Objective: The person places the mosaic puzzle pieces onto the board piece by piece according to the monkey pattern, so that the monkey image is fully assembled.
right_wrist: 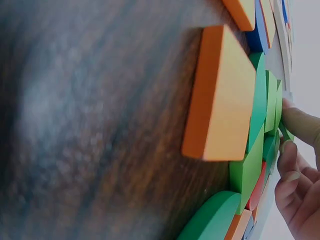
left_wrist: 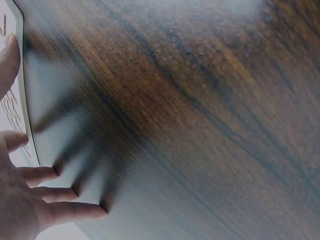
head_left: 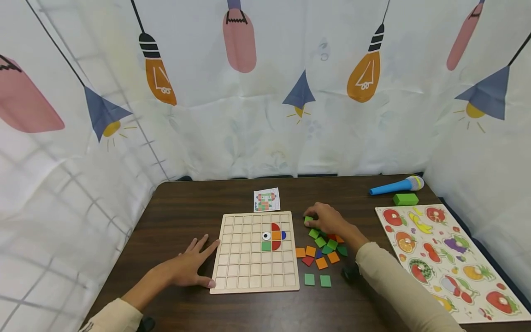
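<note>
My left hand (head_left: 187, 267) lies with its fingers spread at the left edge of a wooden grid board (head_left: 238, 265), thumb and index fingertip touching the rim. On the board sit a white eye tile (head_left: 266, 235), an orange square (head_left: 276, 235), two red rounded pieces, a green square (head_left: 266, 246) and a blue half-round piece (head_left: 284, 235). Right of the board, my right hand (head_left: 327, 219) pinches a light green square tile (head_left: 308, 220) between thumb and fingers. Below that hand lies a loose pile of green, orange, red and blue pieces, with an orange block (right_wrist: 225, 100) close to the right wrist camera.
A pattern card (head_left: 267, 199) lies behind the board. Two green squares (head_left: 317, 280) lie apart in front of the pile. At the right are a fruit puzzle board (head_left: 445, 258), a green block (head_left: 405, 199) and a blue toy microphone (head_left: 392, 186). Printed curtains surround the table.
</note>
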Demonstrator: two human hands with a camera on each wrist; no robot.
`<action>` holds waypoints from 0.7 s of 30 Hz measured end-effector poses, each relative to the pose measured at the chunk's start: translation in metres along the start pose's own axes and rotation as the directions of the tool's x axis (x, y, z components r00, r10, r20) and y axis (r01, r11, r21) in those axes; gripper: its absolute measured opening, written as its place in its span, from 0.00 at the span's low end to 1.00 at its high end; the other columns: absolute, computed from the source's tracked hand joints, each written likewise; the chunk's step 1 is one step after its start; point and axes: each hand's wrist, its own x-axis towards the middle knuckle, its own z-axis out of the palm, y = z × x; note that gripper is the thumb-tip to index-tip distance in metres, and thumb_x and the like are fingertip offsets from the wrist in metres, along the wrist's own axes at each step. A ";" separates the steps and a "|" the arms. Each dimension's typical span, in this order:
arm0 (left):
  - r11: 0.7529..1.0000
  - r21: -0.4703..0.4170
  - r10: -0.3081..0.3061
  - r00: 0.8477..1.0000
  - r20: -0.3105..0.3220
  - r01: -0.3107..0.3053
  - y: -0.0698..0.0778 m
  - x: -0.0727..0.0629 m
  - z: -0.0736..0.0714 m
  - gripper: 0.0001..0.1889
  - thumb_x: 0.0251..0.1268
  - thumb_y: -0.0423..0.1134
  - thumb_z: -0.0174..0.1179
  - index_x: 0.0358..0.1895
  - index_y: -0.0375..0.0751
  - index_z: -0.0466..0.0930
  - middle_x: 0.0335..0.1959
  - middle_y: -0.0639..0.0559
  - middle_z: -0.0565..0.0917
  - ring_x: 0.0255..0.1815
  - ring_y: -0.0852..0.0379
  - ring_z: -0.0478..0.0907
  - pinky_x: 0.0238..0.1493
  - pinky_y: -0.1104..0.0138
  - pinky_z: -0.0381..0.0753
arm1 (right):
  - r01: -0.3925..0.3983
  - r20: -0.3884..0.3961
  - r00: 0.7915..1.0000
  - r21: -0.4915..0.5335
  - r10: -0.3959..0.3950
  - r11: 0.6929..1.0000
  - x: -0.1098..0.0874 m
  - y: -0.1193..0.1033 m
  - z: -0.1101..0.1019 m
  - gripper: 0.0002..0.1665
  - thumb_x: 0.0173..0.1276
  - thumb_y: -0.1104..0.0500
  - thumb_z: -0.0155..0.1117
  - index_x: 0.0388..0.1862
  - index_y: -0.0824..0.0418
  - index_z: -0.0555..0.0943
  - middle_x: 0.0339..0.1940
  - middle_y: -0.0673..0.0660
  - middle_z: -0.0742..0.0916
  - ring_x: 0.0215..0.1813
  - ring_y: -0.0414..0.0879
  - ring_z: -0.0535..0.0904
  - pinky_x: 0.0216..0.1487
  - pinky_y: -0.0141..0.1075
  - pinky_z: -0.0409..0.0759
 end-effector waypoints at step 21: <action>1.000 -0.009 -0.003 1.000 0.001 0.003 0.002 0.000 -0.001 0.59 0.53 0.66 0.69 0.82 0.46 0.46 0.80 0.26 0.42 0.76 0.15 0.40 0.54 0.18 0.55 | 0.095 -0.010 0.995 0.154 -0.095 0.984 0.006 -0.030 0.004 0.15 0.69 0.49 0.69 0.49 0.56 0.84 0.30 0.48 0.81 0.31 0.42 0.74 0.33 0.34 0.74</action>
